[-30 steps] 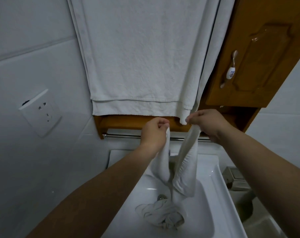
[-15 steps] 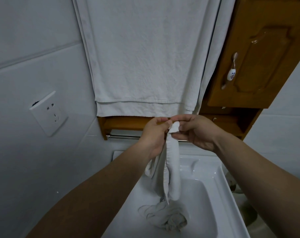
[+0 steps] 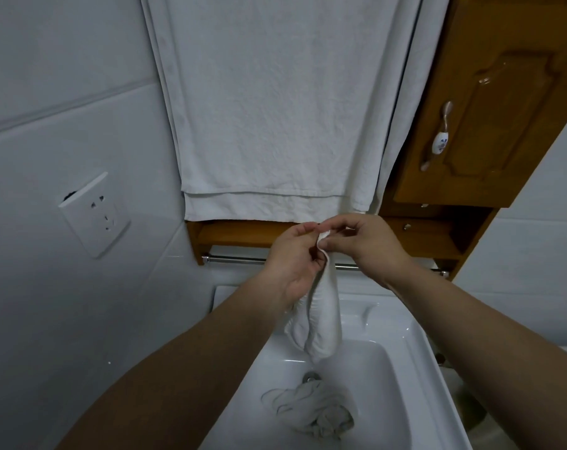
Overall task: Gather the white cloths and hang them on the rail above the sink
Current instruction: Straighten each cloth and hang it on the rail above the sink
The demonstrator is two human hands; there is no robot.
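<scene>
hands have met: left hand (image 3: 294, 258) and right hand (image 3: 373, 245) pinch the white cloth (image 3: 324, 319), now doubled, ready for the rail (image 3: 236, 259).

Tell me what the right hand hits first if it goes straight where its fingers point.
The right hand points left: first the folded white cloth it pinches, then probably the left hand right beside it. Depth is unclear.
</scene>
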